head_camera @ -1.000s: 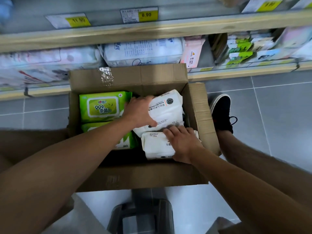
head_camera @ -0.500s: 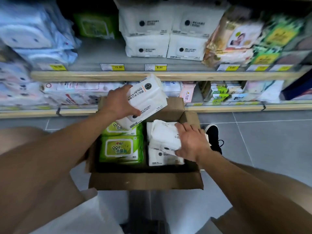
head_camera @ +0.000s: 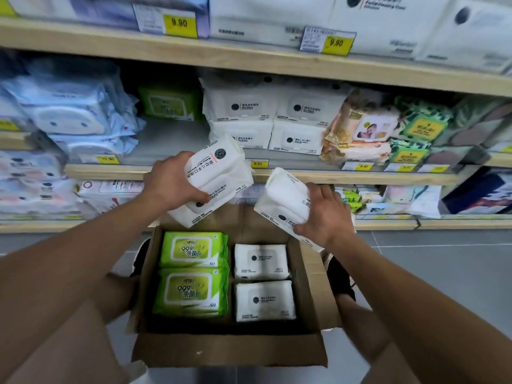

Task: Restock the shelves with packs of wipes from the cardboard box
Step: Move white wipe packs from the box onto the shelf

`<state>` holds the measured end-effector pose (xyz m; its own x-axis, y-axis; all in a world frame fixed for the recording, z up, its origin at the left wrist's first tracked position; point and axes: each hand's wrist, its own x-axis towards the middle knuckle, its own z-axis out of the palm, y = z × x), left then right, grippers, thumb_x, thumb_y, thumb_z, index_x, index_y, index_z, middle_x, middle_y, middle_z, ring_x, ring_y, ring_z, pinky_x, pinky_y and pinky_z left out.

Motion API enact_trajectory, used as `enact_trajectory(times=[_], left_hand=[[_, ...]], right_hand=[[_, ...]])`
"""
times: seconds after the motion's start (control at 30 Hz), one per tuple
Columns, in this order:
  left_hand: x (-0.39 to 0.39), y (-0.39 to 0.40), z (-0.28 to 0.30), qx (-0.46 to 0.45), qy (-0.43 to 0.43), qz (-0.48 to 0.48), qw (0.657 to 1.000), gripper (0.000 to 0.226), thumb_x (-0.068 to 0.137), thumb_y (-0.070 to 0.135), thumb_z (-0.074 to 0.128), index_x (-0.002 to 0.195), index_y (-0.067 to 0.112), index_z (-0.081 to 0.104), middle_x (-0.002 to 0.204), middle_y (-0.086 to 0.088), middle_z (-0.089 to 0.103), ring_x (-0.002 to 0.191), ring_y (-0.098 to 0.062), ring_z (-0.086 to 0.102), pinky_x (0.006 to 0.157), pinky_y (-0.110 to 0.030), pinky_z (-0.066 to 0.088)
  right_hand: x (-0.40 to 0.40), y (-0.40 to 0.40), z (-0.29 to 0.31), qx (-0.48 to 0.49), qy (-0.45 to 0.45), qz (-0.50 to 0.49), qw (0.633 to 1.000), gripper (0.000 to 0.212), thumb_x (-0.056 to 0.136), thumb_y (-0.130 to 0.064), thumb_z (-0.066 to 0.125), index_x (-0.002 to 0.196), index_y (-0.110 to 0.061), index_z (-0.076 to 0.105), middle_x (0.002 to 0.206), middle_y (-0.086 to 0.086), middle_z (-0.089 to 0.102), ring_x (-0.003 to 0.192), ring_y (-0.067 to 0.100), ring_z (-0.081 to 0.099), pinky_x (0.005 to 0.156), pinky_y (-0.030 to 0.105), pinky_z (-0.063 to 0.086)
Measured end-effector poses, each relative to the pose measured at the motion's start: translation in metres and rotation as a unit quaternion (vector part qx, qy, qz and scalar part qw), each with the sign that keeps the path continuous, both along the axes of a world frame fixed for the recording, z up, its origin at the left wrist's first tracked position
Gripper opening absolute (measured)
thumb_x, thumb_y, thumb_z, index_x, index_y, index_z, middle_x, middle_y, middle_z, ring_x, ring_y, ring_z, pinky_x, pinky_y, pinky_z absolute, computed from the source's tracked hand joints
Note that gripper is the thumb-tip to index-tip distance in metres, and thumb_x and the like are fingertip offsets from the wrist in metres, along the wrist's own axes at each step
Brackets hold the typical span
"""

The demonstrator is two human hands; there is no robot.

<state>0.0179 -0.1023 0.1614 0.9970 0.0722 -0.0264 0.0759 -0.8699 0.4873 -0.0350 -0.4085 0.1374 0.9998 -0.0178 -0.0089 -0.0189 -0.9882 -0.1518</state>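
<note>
Shelves (head_camera: 249, 60) of pale wood across the whole upper view, packed with wipes: big white packs on the top tier behind yellow price tags (head_camera: 179, 23), then a middle tier with blue packs (head_camera: 69, 112) at left, one green pack (head_camera: 170, 102) set back, white packs (head_camera: 266, 115) stacked two high at centre, and beige and green-patterned packs (head_camera: 388, 128) at right. Bare grey shelf space between the blue stack and the white stack, in front of the green one. A lower tier with more packs partly hidden behind the hands.

Box (head_camera: 230, 353) of brown cardboard below, flaps open, on a grey tiled floor (head_camera: 443, 273), close against the shelf front. Inside, two green packs in box (head_camera: 194, 275) lying flat at left, one behind the other; two white packs in box (head_camera: 263, 284) at right, likewise one behind the other, just beside the green ones.

Left hand (head_camera: 171, 181) raised above the box's far edge, fingers curled round a left white pack (head_camera: 216, 176), tilted, label up, level with the middle shelf's edge. Right hand (head_camera: 324, 212) beside it, gripping a right white pack (head_camera: 288, 200) from its near end, tilted likewise. Both held packs clear of the box, near each other but apart.

Black shoe (head_camera: 342, 278) partly visible just right of the box.
</note>
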Motion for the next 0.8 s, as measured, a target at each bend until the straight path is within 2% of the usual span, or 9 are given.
enact_trajectory(times=[0.13, 0.3, 0.5, 0.63, 0.73, 0.8], left_hand=[[0.017, 0.000, 0.005, 0.006, -0.010, -0.001, 1.000, 0.101, 0.025, 0.059, 0.071, 0.121, 0.036, 0.048, 0.106, 0.001, 0.065, 0.103, -0.029, 0.054, 0.087, -0.045, 0.048], [0.043, -0.001, 0.004, 0.019, -0.018, -0.012, 1.000, 0.098, 0.036, 0.050, 0.084, 0.126, 0.034, 0.047, 0.108, 0.001, 0.063, 0.106, -0.029, 0.051, 0.090, -0.045, 0.045], [0.076, -0.006, -0.005, 0.035, -0.021, -0.019, 0.999, 0.101, 0.035, 0.051, 0.082, 0.127, 0.035, 0.046, 0.109, 0.000, 0.063, 0.105, -0.029, 0.050, 0.089, -0.045, 0.045], [0.093, -0.007, -0.010, 0.032, -0.024, -0.017, 0.999, 0.099, 0.035, 0.050, 0.082, 0.125, 0.033, 0.047, 0.105, 0.000, 0.062, 0.102, -0.028, 0.052, 0.086, -0.045, 0.047], [0.102, -0.005, -0.015, -0.002, -0.023, -0.012, 1.000, 0.097, 0.026, 0.056, 0.074, 0.118, 0.035, 0.050, 0.101, 0.003, 0.064, 0.095, -0.025, 0.057, 0.082, -0.043, 0.050], [0.106, -0.006, -0.017, -0.008, -0.023, -0.014, 1.000, 0.097, 0.024, 0.057, 0.072, 0.117, 0.036, 0.050, 0.100, 0.004, 0.065, 0.093, -0.025, 0.058, 0.081, -0.042, 0.051]], right_hand=[[0.033, -0.005, 0.018, -0.015, -0.028, -0.002, 0.999, 0.093, 0.061, -0.045, 0.078, 0.137, -0.021, 0.031, 0.131, 0.006, 0.043, 0.119, 0.033, 0.041, 0.094, 0.046, 0.038], [0.087, -0.014, 0.042, -0.042, -0.073, 0.012, 0.996, 0.093, 0.063, -0.039, 0.079, 0.139, -0.020, 0.029, 0.136, 0.009, 0.041, 0.124, 0.036, 0.039, 0.100, 0.048, 0.035], [0.159, -0.021, 0.056, -0.080, -0.111, 0.062, 0.989, 0.094, 0.064, -0.035, 0.078, 0.143, -0.019, 0.030, 0.135, 0.009, 0.044, 0.122, 0.036, 0.041, 0.102, 0.045, 0.031], [0.202, -0.022, 0.043, -0.124, -0.092, 0.116, 0.981, 0.095, 0.067, -0.035, 0.077, 0.147, -0.023, 0.026, 0.145, 0.007, 0.039, 0.130, 0.033, 0.036, 0.108, 0.043, 0.026], [0.220, -0.019, 0.019, -0.136, -0.062, 0.108, 0.983, 0.098, 0.073, -0.040, 0.075, 0.150, -0.027, 0.017, 0.151, 0.001, 0.030, 0.137, 0.030, 0.027, 0.114, 0.045, 0.017], [0.229, -0.017, 0.016, -0.136, -0.047, 0.109, 0.984, 0.099, 0.071, -0.039, 0.077, 0.150, -0.030, 0.017, 0.152, 0.000, 0.029, 0.139, 0.029, 0.025, 0.115, 0.047, 0.015]])
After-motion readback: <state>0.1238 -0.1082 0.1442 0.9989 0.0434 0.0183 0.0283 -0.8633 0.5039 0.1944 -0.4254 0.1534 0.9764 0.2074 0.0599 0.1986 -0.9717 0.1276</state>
